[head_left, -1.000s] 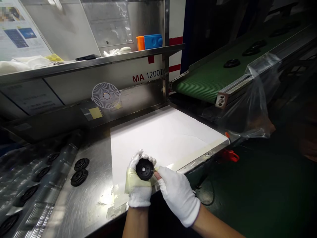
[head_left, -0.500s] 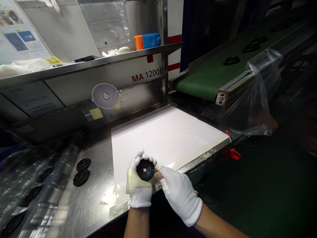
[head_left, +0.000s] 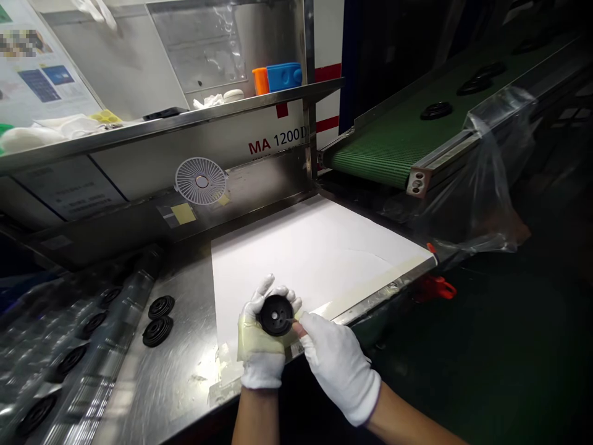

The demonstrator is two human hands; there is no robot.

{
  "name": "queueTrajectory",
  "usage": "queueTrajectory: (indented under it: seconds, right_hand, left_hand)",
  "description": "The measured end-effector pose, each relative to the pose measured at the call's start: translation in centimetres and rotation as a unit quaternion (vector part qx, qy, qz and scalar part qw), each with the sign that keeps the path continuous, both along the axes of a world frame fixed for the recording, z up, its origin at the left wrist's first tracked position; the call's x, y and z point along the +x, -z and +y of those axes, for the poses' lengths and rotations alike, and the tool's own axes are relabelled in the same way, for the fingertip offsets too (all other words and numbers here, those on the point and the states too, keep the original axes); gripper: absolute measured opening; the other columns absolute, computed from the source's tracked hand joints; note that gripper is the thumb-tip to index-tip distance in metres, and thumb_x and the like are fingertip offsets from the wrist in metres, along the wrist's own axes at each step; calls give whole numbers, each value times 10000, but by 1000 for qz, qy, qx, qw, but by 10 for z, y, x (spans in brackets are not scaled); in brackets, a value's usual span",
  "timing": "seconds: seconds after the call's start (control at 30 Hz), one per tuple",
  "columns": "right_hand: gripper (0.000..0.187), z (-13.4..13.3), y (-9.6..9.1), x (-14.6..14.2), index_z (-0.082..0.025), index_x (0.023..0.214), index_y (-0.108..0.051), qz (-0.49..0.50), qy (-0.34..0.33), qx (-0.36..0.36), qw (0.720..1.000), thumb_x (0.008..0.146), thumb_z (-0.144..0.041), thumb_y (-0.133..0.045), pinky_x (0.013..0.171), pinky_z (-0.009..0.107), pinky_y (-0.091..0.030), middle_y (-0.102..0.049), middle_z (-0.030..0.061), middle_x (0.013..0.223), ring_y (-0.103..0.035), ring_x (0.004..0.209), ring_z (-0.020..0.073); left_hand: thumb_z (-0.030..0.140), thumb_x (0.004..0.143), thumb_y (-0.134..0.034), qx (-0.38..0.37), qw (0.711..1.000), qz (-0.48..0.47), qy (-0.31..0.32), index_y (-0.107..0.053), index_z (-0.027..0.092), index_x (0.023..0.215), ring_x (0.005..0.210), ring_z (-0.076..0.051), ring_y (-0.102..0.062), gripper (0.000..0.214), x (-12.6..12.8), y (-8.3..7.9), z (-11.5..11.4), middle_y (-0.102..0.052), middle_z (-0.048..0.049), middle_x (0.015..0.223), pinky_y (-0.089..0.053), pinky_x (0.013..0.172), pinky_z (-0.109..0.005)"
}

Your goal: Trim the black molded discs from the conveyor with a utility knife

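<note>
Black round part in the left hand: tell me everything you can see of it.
The black round part looks like moulded rubber or plastic: a thick disc with a raised rim, a small bright central hole and smaller holes around it. Its face tilts up toward the camera. It sits in the white-gloved left hand, whose fingers curl round its edge, above a white sheet. A thin dark point by the right hand reaches its face; it is too small to identify.

The disc [head_left: 276,315] looks matt black rubber, the gloves [head_left: 340,364] soft white cloth — the bench [head_left: 171,371] glossy stainless steel.
</note>
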State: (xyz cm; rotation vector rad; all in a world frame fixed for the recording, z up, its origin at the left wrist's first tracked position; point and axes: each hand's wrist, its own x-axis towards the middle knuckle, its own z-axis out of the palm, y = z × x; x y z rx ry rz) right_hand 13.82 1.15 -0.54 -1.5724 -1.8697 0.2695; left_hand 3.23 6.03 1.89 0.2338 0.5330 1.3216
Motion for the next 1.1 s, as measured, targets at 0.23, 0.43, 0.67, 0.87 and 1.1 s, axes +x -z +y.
queueTrajectory:
  seconds: [0.23, 0.43, 0.67, 0.87, 1.1]
  right_hand:
    - [244, -4, 5, -7, -222, 721, -487, -12, 18, -2, 1000, 920, -286, -361, 524, 286, -205, -534, -25, 625, -475, 543, 142]
    - [204, -4, -4, -4, -223, 736, -488, -9, -5, -3, 1000, 907, -251, -380, 535, 280, -215, -539, -31, 647, -476, 561, 135]
    - [190, -7, -1, -1, -214, 755, -500, -6, 12, -9, 1000, 902, -247, -383, 534, 280, -216, -545, -19, 643, -495, 564, 139]
    - [205, -9, 0, -8, -226, 732, -484, -17, 7, -14, 1000, 906, -266, -384, 521, 282, -209, -542, -30, 634, -486, 550, 136]
    - [196, -7, -3, 3, -225, 744, -483, -10, 2, -17, 1000, 908, -254, -379, 530, 275, -226, -540, -36, 646, -486, 562, 133]
  left_hand:
    - [216, 762, -572, 46, 992, 25, -117, -595, 183, 834, 676, -104, -516, 83, 13, 7, 0, -517, 17, 704, -464, 745, -297]
    - [211, 736, -548, 33, 998, 54, -30, -560, 186, 1098, 975, -250, -541, 364, 1, 0, -10, -584, -88, 970, -438, 860, -426]
    - [216, 759, -560, 19, 997, 29, -69, -594, 179, 882, 669, -129, -514, 133, 6, -3, -7, -506, 8, 694, -463, 657, -284]
    - [185, 768, -549, 25, 992, 39, -120, -598, 177, 894, 755, -134, -546, 135, 8, 0, -7, -540, 0, 744, -458, 822, -335]
    - [237, 763, -493, -2, 997, 72, 30, -576, 164, 1029, 783, -222, -560, 288, -2, -11, -17, -564, -67, 810, -476, 704, -392]
